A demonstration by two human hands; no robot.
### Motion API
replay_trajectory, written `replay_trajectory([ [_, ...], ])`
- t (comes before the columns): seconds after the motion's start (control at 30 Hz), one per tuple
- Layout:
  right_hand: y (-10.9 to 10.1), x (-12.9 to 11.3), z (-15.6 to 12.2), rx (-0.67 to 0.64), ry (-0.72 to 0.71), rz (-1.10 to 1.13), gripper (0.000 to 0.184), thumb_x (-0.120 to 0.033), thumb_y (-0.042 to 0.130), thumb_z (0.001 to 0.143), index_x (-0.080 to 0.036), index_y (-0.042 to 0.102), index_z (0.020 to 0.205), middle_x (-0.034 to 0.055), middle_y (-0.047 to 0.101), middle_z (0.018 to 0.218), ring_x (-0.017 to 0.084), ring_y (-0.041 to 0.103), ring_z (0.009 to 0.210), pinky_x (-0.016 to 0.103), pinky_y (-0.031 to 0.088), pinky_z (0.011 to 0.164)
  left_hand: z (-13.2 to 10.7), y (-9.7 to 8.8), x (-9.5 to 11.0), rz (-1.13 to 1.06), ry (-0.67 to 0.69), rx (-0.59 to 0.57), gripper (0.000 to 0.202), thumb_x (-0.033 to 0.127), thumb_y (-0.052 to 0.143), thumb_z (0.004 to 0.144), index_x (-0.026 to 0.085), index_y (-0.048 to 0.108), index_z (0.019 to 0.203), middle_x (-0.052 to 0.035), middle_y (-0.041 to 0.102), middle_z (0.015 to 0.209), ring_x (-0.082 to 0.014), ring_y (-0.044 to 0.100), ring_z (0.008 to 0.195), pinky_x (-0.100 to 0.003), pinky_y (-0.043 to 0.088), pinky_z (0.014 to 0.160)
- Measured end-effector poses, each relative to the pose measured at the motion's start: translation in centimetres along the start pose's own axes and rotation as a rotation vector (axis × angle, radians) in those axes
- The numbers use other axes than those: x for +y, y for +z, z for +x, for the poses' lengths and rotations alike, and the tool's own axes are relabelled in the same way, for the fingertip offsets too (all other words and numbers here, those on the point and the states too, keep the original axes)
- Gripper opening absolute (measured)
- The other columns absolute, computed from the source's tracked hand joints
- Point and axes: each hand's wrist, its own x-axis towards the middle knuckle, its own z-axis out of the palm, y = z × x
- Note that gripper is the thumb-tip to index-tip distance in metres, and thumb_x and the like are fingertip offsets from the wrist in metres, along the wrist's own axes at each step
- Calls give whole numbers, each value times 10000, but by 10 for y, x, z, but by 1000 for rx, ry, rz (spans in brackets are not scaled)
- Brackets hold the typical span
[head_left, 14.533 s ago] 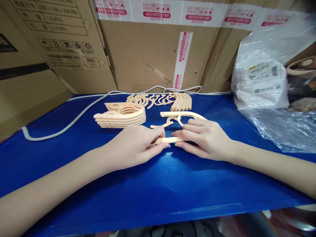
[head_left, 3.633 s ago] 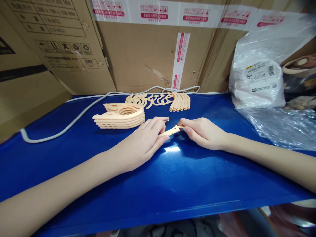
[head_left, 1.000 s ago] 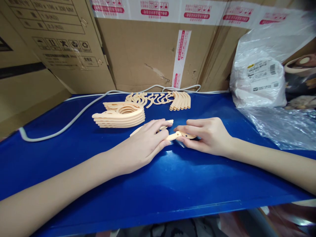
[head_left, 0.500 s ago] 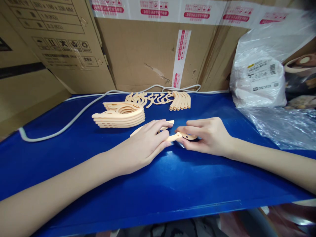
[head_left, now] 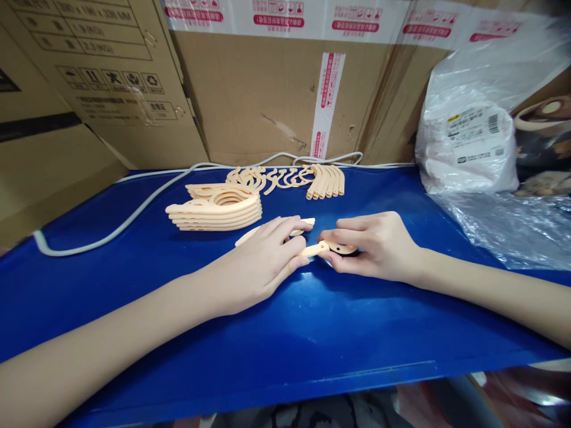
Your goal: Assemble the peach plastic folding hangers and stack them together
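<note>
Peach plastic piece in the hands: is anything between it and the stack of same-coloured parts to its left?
Nothing visible. The left hand and right hand both grip the peach plastic piece; only bare blue mat lies between it and the stack.

A slim peach-coloured plastic hanger arm (head_left: 312,249) lies low over the blue mat (head_left: 312,333), slanting up toward the right. Its left end is pinched by the fingertips of the left hand (head_left: 263,261). Its right end meets a rounded peach plastic hanger piece (head_left: 342,247) with a small dark hole, gripped by the fingers of the right hand (head_left: 375,245). A second pale peach plastic strip (head_left: 306,223) lies just behind, mostly hidden under the left hand, with only its squared tip showing.
</note>
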Motion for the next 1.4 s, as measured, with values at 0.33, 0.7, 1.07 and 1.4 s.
replay_trajectory([
  [0.33,-1,1,1,13,-78,-48,309,-384,505,936,-202,698,779,-34,552,554,84,488,496,255,286,486,1,-2,1,-34,0,-6,345,349,318,1037,187,617,1096,-110,458,1444,-236,358,1381,-431,320,1147],
  [0.7,-11,5,3,21,-301,-41,368,-414,414,916,-218,483,613,-34,433,515,111,377,475,297,267,503,2,-6,-9,-271,-196,11,264,430,520,929,226,605,1074,-88,440,1417,-264,474,1280,-447,429,1063],
  [1.07,-11,27,5,-15,-183,-27,480,-535,455,934,-207,439,584,-32,439,525,109,367,485,289,275,543,0,-8,-12,-128,-211,72,425,464,592,879,211,545,1218,-124,427,1442,-303,392,1361,-515,345,1122],
  [1.4,-11,13,8,-32,-340,45,624,-760,360,863,-205,476,601,-4,475,588,149,397,601,322,304,611,3,-2,-13,-95,-105,198,247,322,582,923,194,564,1133,-94,526,1323,-220,490,1273,-378,393,1081],
])
